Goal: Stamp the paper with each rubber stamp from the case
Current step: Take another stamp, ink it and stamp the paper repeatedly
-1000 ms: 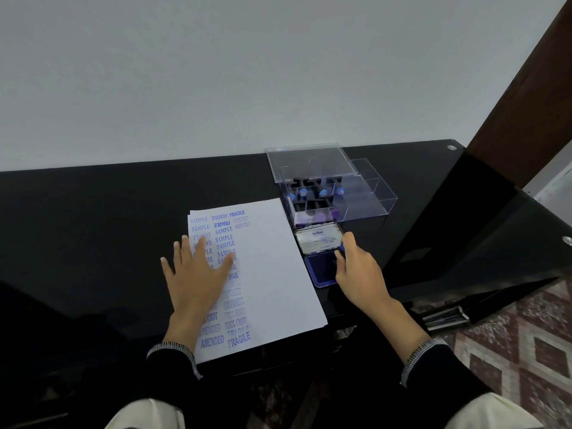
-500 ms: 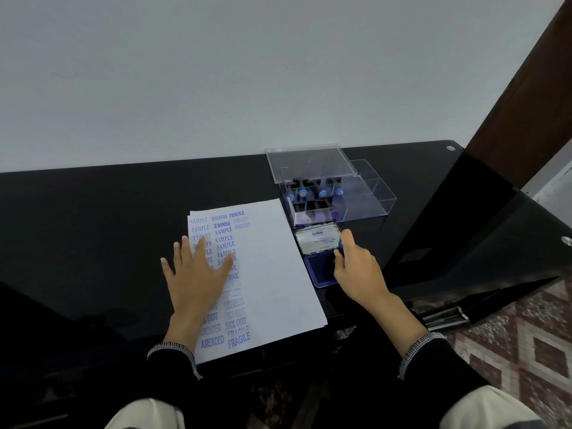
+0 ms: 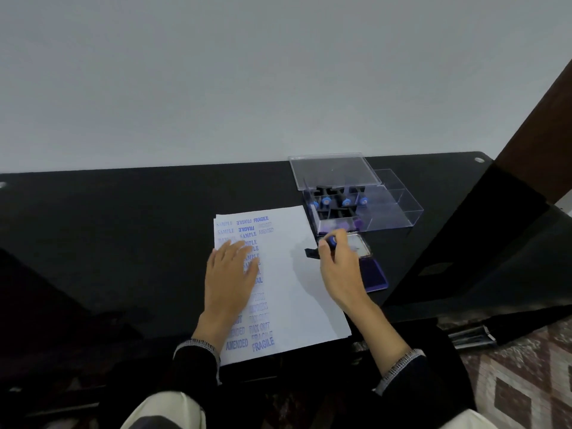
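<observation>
A white paper (image 3: pixel 294 283) lies on the black table (image 3: pixel 123 230), its left half covered with blue stamped words. My left hand (image 3: pixel 230 274) rests flat on that stamped part, fingers spread. My right hand (image 3: pixel 339 267) grips a black rubber stamp (image 3: pixel 312 252) with a blue knob, holding it just over the paper's right edge. Right of that hand sits the open ink pad (image 3: pixel 376 274), its lid (image 3: pixel 359 244) partly hidden by my fingers. Behind it stands the clear case (image 3: pixel 365 209) with several blue-knobbed stamps inside.
The case's clear lid (image 3: pixel 334 171) leans at the back of the case. The table's right end drops to a lower glossy shelf (image 3: pixel 495 258). A patterned tiled floor (image 3: pixel 526 382) shows at the lower right. A pale wall rises behind the table.
My right hand has lifted off the ink pad and moved left with the stamp to the paper's right edge. My left hand has stayed on the paper.
</observation>
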`<state>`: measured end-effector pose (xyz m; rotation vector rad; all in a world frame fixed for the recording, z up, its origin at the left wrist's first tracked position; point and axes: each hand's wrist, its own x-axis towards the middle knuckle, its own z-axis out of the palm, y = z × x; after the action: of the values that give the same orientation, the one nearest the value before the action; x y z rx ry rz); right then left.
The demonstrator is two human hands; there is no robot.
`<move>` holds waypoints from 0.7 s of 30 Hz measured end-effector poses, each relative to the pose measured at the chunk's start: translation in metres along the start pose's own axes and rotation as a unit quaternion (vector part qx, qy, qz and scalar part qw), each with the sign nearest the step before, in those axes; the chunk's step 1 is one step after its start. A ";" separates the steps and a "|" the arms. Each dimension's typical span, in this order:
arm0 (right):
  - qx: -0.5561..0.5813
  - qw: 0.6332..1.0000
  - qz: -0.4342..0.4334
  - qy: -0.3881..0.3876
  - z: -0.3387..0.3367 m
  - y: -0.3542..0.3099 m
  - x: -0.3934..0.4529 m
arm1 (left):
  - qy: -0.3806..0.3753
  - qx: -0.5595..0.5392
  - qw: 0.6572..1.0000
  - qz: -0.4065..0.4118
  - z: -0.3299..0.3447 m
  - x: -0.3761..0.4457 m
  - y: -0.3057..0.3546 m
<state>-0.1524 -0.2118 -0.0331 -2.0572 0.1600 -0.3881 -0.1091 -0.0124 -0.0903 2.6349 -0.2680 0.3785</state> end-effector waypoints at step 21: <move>-0.212 0.959 -0.112 -0.149 0.080 -0.018 0.077 | -0.005 -0.032 0.999 -0.001 0.005 0.027 -0.012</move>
<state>-0.0535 -0.1579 -0.0379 -2.5415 -0.1924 -0.1850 -0.0790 -0.0074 -0.0916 2.5755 -0.2749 0.3503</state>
